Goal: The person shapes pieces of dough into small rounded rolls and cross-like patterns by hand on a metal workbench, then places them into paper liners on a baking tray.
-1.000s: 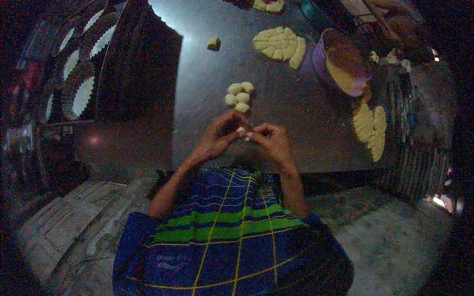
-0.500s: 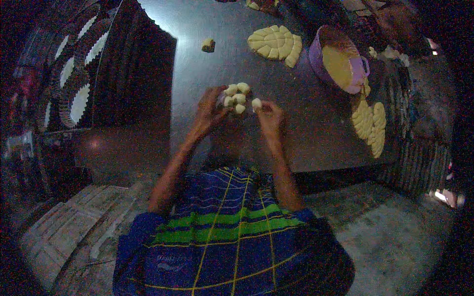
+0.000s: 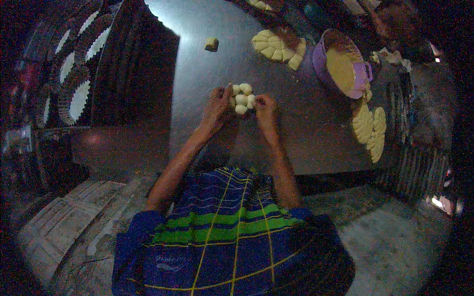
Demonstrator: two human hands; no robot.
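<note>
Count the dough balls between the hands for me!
6 dough balls: two at the top, one in the centre, one below it, one at the right hand, one partly hidden by the left hand. More may be hidden.

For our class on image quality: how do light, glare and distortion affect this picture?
Head view overall: mostly dim, grainy; head view, top: glare whitens the table's far left; head view, rim: edges bend, corners blacken; head view, centre: dough balls distinguishable despite grain.
</note>
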